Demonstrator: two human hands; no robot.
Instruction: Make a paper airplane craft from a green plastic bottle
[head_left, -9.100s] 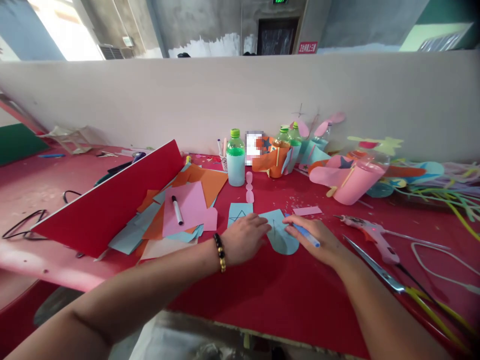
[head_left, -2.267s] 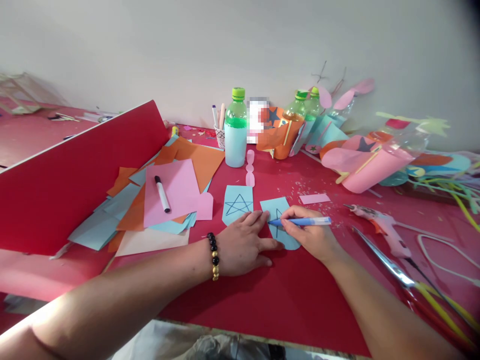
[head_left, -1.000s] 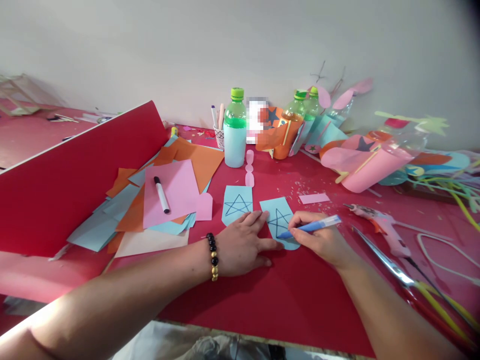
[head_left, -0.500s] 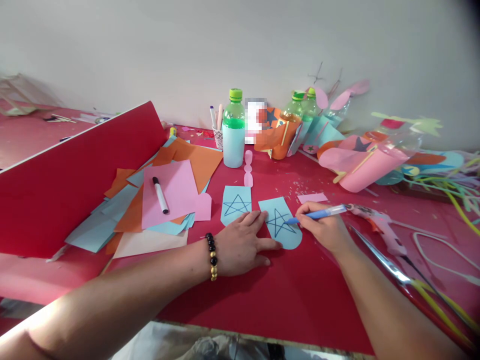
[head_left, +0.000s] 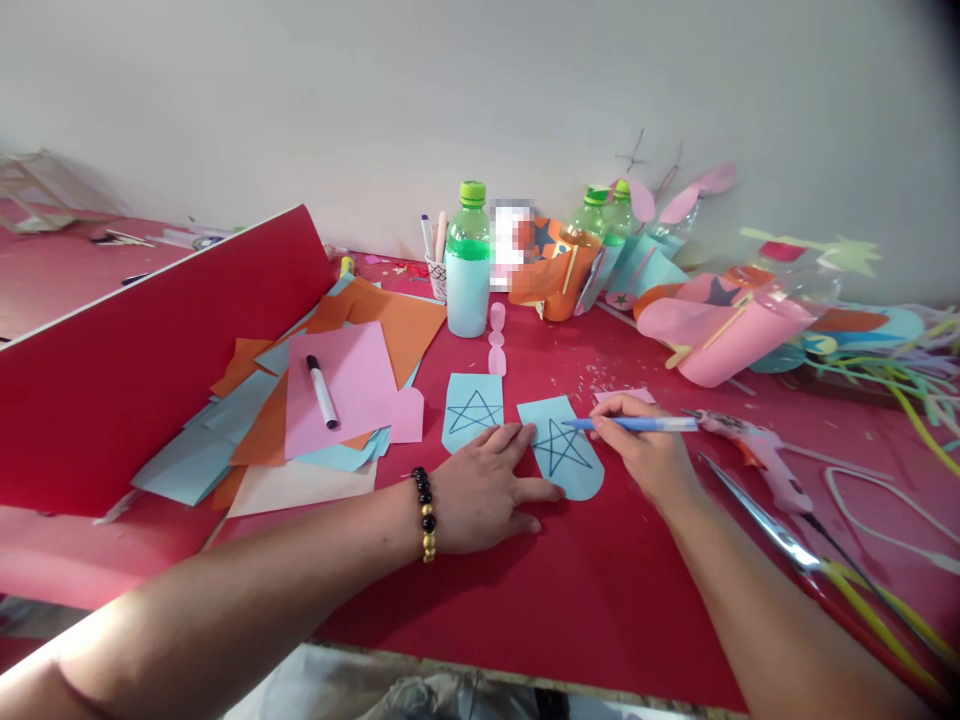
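My right hand grips a blue pen, its tip over the upper part of a light blue paper piece with a rounded lower end. A five-pointed star is drawn in dark lines on that piece. My left hand lies flat with fingers spread, its fingertips on the left edge of this paper. Those fingers also cover the lower corner of a second light blue piece, which bears a star outline too. A pink scalloped strip lies behind the second piece.
At left, a black-capped marker rests on stacked coloured paper beside a raised red board. A paper-wrapped bottle stands behind. A glue gun and scissors lie right of my right hand; decorated bottles sit behind.
The pen tip has moved up and slightly left, from the star's right side to near its top. The pen lies more level. My left hand stays in place.
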